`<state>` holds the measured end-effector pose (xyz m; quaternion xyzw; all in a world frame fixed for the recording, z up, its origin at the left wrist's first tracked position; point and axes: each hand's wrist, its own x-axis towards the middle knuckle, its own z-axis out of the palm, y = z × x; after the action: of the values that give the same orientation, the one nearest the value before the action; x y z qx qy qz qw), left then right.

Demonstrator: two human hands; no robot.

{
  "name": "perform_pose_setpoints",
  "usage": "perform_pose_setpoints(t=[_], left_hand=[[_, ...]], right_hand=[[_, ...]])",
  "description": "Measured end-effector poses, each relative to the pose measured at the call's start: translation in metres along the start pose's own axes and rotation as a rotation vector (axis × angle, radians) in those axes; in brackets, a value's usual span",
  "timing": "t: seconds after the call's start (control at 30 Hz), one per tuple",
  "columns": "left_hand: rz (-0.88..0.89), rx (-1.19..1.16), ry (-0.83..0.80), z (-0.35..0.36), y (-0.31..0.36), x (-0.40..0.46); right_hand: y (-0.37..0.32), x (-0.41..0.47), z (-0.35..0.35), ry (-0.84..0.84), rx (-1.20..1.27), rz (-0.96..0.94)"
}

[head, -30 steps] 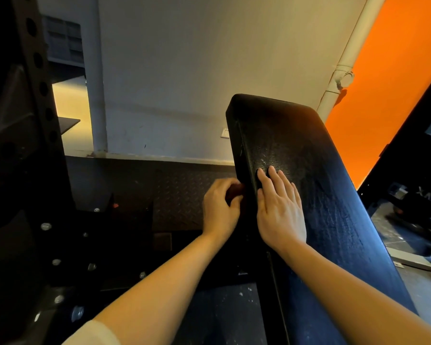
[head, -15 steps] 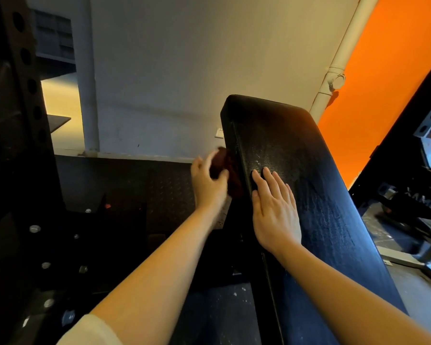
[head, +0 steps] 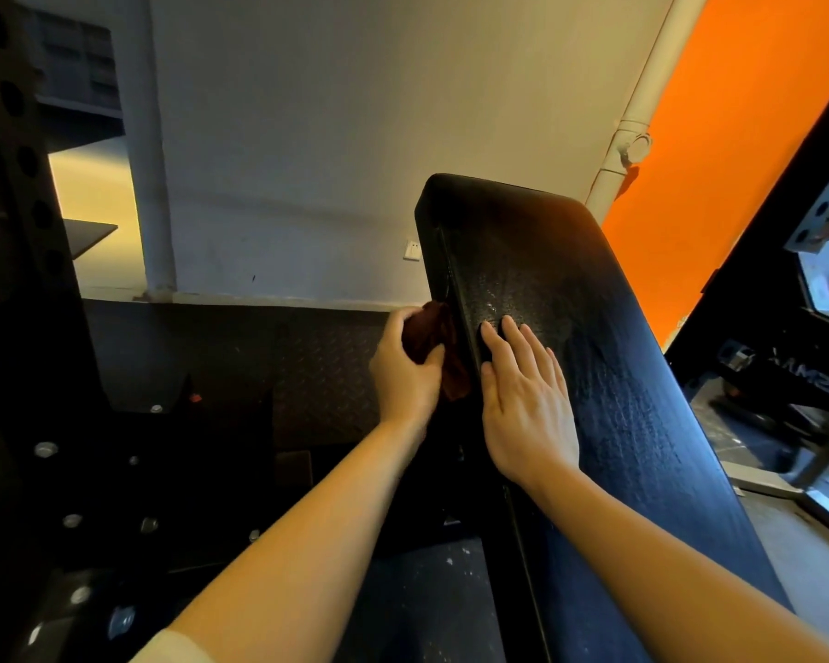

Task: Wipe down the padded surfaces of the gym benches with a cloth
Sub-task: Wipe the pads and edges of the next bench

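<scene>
A black padded bench back (head: 594, 356) rises at an incline from the lower right to the middle of the view. My left hand (head: 405, 370) grips a dark reddish-brown cloth (head: 439, 346) and holds it against the pad's left side edge. My right hand (head: 527, 399) lies flat on the pad's top face with straight fingers, just right of the cloth. Wet streaks shine on the pad above my right fingers.
A black perforated rack upright (head: 25, 193) stands at the left, with bolted plates (head: 44, 449) below. Dark checker-plate flooring (head: 269, 356) lies behind the bench. A white pipe (head: 635, 122) runs down the wall beside an orange panel (head: 738, 136). More black equipment (head: 795, 356) stands at the right.
My left hand slid the cloth up the pad's side edge, then back down a little. My right hand stayed flat on the pad.
</scene>
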<state>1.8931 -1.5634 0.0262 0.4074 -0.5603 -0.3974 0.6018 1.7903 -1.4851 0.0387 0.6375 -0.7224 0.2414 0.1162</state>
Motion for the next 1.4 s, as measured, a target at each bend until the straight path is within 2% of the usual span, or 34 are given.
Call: perform_pose_setpoints(t=[0.17,0.3,0.37,0.47,0.6,0.63,0.7,0.77,0.87,0.93,1.0,1.1,1.17,1.3,1.4], left_hand=[[0.003,-0.111,-0.124,-0.009,-0.013,-0.042],[0.013,-0.031,-0.058,-0.001,-0.012,-0.007],[-0.022,-0.078,-0.014,0.001,-0.009,0.01],[-0.041,-0.19,-0.034,0.001,-0.01,-0.006],[0.028,-0.157,-0.017,0.003,-0.027,-0.037],[-0.001,-0.131,0.002,0.005,-0.029,-0.029],[-0.166,-0.126,0.07,0.007,-0.024,-0.002],[-0.295,-0.217,0.183,0.0,-0.012,0.022],[-0.19,-0.219,0.232,-0.007,0.001,0.022],[-0.083,-0.114,0.102,-0.001,0.006,0.001],[-0.046,-0.087,-0.032,0.009,0.001,-0.018],[-0.095,-0.052,0.001,0.016,0.0,0.005],[-0.105,-0.048,0.026,0.014,0.007,0.032],[0.198,0.052,0.024,0.014,0.007,0.042],[0.253,0.046,0.046,0.016,-0.012,0.038]], right_hand=[[0.0,0.001,0.0,-0.007,-0.01,0.007],[0.001,0.001,0.001,0.002,0.002,0.001],[0.002,0.0,0.002,0.017,0.008,-0.009],[0.003,0.0,0.003,0.029,0.011,-0.018],[0.002,0.001,0.003,0.027,0.014,-0.004],[0.002,0.001,0.003,0.025,0.015,-0.005],[0.003,0.001,0.001,0.014,0.023,-0.003],[0.002,0.0,-0.001,0.001,0.035,0.001],[0.002,0.001,-0.005,-0.044,0.036,0.012],[0.003,0.006,-0.01,-0.053,0.01,0.004],[0.007,0.02,-0.019,-0.025,0.033,-0.013],[0.01,0.059,-0.032,0.037,0.094,0.008],[0.007,0.08,-0.029,0.018,0.08,0.022],[-0.001,0.098,-0.008,-0.002,0.018,0.082],[0.003,0.099,-0.005,-0.003,0.013,0.077]])
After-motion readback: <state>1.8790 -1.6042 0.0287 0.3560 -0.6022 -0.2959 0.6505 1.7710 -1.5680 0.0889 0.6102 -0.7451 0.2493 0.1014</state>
